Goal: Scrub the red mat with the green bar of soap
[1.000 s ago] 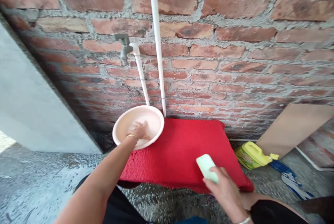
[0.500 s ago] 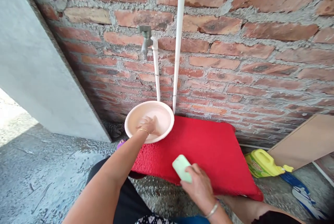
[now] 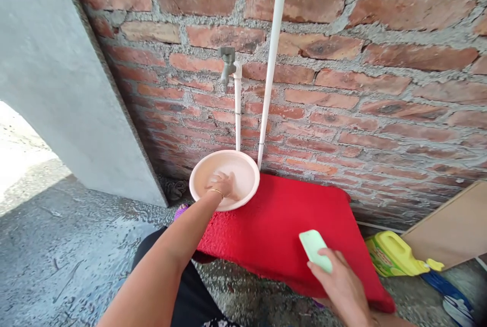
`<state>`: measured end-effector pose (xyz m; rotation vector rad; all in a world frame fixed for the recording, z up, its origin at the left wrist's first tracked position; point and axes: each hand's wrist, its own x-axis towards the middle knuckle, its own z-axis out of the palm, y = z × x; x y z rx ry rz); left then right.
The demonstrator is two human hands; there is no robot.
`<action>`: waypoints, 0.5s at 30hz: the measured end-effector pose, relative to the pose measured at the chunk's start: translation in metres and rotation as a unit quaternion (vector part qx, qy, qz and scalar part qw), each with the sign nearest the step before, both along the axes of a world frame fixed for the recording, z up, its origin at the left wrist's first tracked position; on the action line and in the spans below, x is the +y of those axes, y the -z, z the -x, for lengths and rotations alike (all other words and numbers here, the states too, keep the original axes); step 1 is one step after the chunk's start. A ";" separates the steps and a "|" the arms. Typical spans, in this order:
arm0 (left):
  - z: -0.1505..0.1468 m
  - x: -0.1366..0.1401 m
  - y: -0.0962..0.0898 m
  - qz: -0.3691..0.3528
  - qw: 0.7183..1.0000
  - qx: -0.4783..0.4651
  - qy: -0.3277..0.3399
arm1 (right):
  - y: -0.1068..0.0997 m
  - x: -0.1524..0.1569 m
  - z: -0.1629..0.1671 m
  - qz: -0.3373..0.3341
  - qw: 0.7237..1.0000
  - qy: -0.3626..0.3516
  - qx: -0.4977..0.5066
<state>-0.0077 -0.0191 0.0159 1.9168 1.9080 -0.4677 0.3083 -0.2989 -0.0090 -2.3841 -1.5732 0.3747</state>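
Observation:
My left hand [image 3: 221,184] reaches into a pale pink basin [image 3: 193,185], its fingers spread and pointing toward the wall. It seems to be in or just over the shallow water there, and I make out nothing in its grasp. A pale green soap bar [image 3: 314,248] is pinched between the thumb and fingers of my right hand [image 3: 338,276], above the right part of a red cloth [image 3: 283,220]. The cloth covers a low bench, and the basin rests at its left end.
A grey tap [image 3: 227,68] juts from the brick wall [image 3: 380,98] above the basin, beside white pipes [image 3: 272,58]. At right stand a yellow jug [image 3: 393,253] and a leaning board [image 3: 452,225], with blue slippers [image 3: 449,291] near them. A grey panel [image 3: 95,63] and wet floor [image 3: 99,246] are at left.
My right hand has moved rightward over the red cloth with the soap bar. My left hand stays in the basin. The camera view has shifted slightly.

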 end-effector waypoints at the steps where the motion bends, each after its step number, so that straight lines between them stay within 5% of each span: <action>1: 0.000 -0.001 -0.001 0.001 1.000 0.003 0.003 | -0.003 0.015 0.030 0.012 0.999 -0.042 0.011; 4: 0.001 0.001 -0.001 0.004 1.000 0.015 0.015 | -0.008 0.052 0.108 -0.018 0.984 -0.174 0.033; 7: 0.005 0.011 0.001 -0.001 0.999 0.023 0.030 | -0.006 0.073 0.150 -0.026 0.972 -0.232 0.028; 15: 0.016 0.042 0.018 -0.144 0.988 -0.025 0.041 | 0.016 0.081 0.141 -0.037 0.970 -0.235 0.056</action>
